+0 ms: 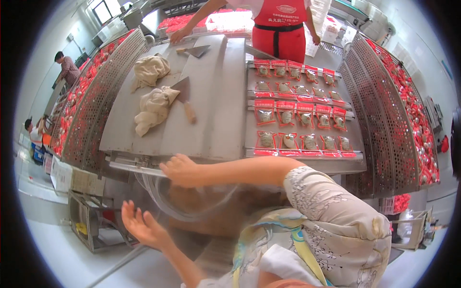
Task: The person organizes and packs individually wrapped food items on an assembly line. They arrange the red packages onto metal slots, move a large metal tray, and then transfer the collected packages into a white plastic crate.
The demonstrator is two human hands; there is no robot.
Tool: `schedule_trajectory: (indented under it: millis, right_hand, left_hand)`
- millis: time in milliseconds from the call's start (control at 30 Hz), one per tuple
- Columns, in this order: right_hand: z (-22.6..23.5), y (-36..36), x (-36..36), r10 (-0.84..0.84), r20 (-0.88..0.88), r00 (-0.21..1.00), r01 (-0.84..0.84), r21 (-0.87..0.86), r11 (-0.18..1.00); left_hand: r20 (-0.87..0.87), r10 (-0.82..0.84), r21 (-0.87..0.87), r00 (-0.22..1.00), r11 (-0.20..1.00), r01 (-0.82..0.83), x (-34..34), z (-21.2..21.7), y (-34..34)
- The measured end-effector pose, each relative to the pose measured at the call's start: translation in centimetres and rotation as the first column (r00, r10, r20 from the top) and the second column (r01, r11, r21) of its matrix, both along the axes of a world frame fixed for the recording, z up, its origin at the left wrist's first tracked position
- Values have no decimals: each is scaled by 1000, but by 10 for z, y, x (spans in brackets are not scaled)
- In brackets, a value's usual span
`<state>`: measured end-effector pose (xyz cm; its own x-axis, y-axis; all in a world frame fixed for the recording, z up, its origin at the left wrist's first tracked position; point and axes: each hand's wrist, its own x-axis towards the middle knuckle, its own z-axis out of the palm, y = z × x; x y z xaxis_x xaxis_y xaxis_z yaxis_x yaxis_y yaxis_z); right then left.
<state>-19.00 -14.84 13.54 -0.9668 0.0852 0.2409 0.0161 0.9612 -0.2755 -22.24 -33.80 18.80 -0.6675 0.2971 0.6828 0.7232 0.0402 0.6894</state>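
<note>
My right hand [181,171] reaches across my front and is closed on the metal handle bar [139,168] along the front edge of a stainless steel packing machine. Lower and to the left, my left hand [144,228] is in the air, fingers spread, holding nothing. On the machine's closed lid [192,129] lie two crumpled beige cloths [156,106] and two scrapers with wooden handles, the nearer scraper [188,106] partly resting on a cloth. To the right, several clear-and-red pouches [286,115] lie in rows on the machine's bed [307,129], each with a roundish greenish item inside.
Perforated metal bins full of red packs flank the machine, one bin [103,91] left, another bin [384,115] right. Opposite me stands a person in a red apron [278,31], one hand on the lid's far edge. Clear hoses [165,204] hang below the bar. Others work at far left.
</note>
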Motion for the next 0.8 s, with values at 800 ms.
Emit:
schedule_trajectory:
  millis: [800]
  right_hand:
    - [146,20,145,-106,130,986,135,-243,961]
  left_hand:
    - [-131,19,-38,991,999,-24,61,54,23]
